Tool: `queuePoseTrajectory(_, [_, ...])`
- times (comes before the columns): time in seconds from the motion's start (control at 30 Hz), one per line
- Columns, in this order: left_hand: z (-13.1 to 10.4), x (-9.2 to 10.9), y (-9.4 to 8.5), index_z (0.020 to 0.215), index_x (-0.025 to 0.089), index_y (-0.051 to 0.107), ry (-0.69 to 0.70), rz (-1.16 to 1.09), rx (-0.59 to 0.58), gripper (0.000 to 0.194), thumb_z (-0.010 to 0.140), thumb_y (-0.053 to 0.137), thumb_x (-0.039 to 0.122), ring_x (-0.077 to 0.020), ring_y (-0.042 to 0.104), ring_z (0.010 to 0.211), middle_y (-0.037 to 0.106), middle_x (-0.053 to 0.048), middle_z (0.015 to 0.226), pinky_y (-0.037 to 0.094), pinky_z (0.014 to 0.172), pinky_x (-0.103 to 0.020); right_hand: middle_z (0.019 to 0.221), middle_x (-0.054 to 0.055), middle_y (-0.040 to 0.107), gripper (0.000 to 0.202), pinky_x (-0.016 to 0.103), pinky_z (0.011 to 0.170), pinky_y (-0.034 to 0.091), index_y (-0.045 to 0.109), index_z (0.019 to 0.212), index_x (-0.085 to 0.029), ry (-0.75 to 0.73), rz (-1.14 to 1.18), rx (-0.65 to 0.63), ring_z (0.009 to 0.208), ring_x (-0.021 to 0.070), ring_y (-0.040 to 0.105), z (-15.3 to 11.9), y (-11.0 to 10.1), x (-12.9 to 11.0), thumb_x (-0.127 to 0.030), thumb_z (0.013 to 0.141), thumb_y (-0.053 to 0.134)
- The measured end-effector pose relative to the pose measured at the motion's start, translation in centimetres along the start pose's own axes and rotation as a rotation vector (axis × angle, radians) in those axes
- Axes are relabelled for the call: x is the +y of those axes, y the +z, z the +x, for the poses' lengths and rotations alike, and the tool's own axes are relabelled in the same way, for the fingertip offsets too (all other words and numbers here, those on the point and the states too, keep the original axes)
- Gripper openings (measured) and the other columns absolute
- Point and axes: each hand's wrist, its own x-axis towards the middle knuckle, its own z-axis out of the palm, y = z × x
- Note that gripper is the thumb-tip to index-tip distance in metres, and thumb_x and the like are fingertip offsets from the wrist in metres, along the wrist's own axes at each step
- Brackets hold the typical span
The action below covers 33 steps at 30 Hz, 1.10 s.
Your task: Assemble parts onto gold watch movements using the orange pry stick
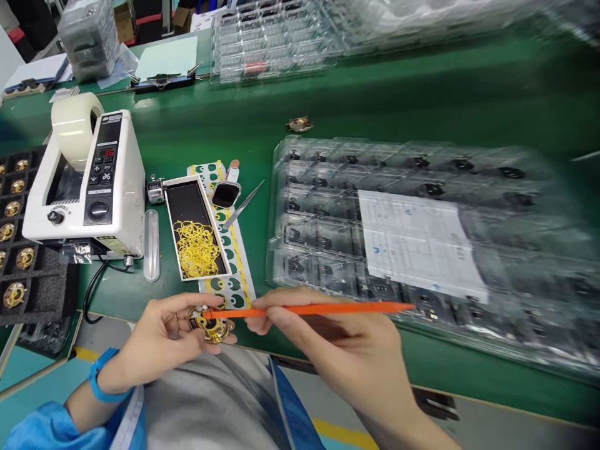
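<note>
Between its thumb and fingers, my left hand (171,334) holds a round gold-coloured part (216,331) near the table's front edge. My right hand (337,350) grips an orange pointed stick (328,308), whose left tip touches the face of the round part. Just beyond my hands, a white-rimmed tray (225,253) with a black inside holds a heap of yellow rings (194,250). Under and beside that tray lies a white sheet (241,275) with cut-outs and yellow strips. Grey tweezers (244,205) and a watch-like piece (225,194) rest by it.
A white tape dispenser (126,187) stands at the left, beside a black foam tray (51,281) with gold parts. Clear plastic trays (319,250) carrying a paper sheet (417,240) cover the right. Another gold part (300,124) lies behind them.
</note>
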Motion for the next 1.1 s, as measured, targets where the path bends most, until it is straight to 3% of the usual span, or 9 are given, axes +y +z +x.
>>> queuePoseTrajectory(0.13, [-0.1,0.1,0.0,0.111,0.027,0.076,-0.041,-0.034,-0.02,0.038,0.083,0.067,0.003,-0.0189,0.077,0.087,0.079,-0.002,0.096,0.061,0.073,-0.018,0.069,0.0,0.075,0.015,0.017,0.055,0.062,0.076,0.084,-0.025,0.162,0.177,0.075,0.056,0.0125,0.071,-0.2,0.6,0.6,-0.036,0.092,0.069])
queuePoseTrajectory(0.3, [-0.3,0.0,0.1,0.112,0.025,0.075,-0.073,-0.064,-0.033,0.033,0.084,0.069,0.008,-0.0213,0.077,0.088,0.079,-0.004,0.1,0.062,0.072,-0.021,0.068,0.0,0.075,0.013,0.015,0.057,0.061,0.078,0.085,-0.025,0.244,0.358,0.134,0.056,0.0114,0.072,-0.6,1.6,1.1,-0.036,0.089,0.073])
queuePoseTrajectory(0.57, [0.3,-0.4,0.0,0.115,0.023,0.073,-0.071,-0.089,0.001,0.033,0.082,0.077,0.017,-0.0212,0.077,0.088,0.079,-0.007,0.104,0.062,0.07,-0.02,0.068,0.003,0.076,0.016,0.015,0.056,0.061,0.078,0.082,-0.021,0.217,0.315,0.206,0.055,0.0139,0.072,-0.5,2.2,1.3,-0.037,0.086,0.076])
queuePoseTrajectory(0.73, [1.0,-0.8,0.0,0.104,0.019,0.074,-0.061,-0.106,0.113,0.03,0.076,0.084,0.025,-0.0205,0.078,0.079,0.079,-0.005,0.089,0.062,0.066,-0.019,0.07,0.001,0.075,0.011,0.019,0.053,0.06,0.079,0.088,-0.028,0.135,0.436,0.275,0.056,0.0129,0.069,-0.5,1.6,0.7,-0.037,0.087,0.075])
queuePoseTrajectory(0.9, [1.4,-0.9,0.4,0.092,0.015,0.07,-0.008,-0.011,0.231,0.024,0.074,0.083,0.023,-0.0212,0.077,0.07,0.077,-0.004,0.074,0.06,0.055,-0.017,0.069,0.004,0.069,0.02,0.029,0.054,0.054,0.079,0.091,-0.028,0.036,0.315,0.33,0.064,0.0179,0.064,-1.2,1.0,0.2,-0.036,0.096,0.061])
queuePoseTrajectory(1.03, [1.7,-0.9,0.8,0.082,0.014,0.066,0.045,0.046,0.291,0.016,0.071,0.078,0.014,-0.0184,0.075,0.058,0.075,-0.003,0.068,0.052,0.043,-0.013,0.082,0.007,0.067,0.034,0.036,0.073,0.054,0.075,0.084,-0.026,-0.041,0.105,0.365,0.084,0.0224,0.062,-2.5,1.1,0.1,-0.032,0.101,0.047])
queuePoseTrajectory(1.1, [1.8,-1.0,1.0,0.079,0.014,0.065,0.088,0.071,0.334,0.014,0.071,0.076,0.013,-0.0167,0.073,0.053,0.074,-0.003,0.066,0.049,0.039,-0.012,0.08,0.005,0.064,0.033,0.036,0.073,0.054,0.069,0.088,-0.026,-0.053,-0.032,0.305,0.08,0.0212,0.062,-3.3,1.5,0.1,-0.029,0.102,0.04])
